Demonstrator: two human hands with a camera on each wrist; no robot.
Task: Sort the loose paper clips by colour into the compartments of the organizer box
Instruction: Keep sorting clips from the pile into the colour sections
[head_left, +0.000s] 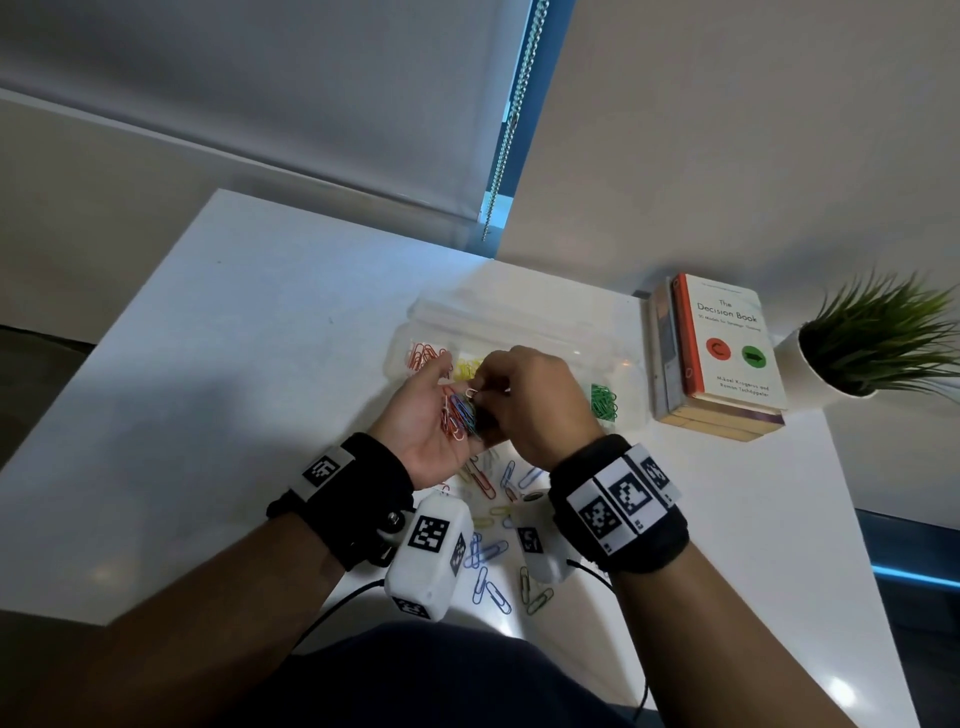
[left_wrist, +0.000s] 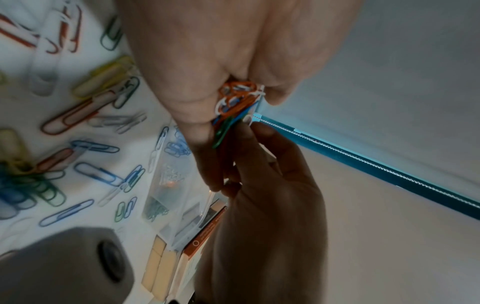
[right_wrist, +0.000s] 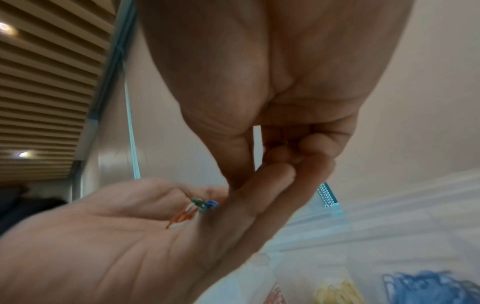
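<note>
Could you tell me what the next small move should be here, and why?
Probably lift the white clip free: the right hand pinches it at the mixed bunch cupped in the left hand, above the organizer box.

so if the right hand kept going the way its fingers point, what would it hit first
Probably the mixed clips bunched in the left hand: the right hand reaches leftward, fingers already at that bunch. Depth is unclear.

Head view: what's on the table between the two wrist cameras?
Loose paper clips, mostly blue with a few yellow and grey, lie scattered on the white table there. The head view shows it.
</note>
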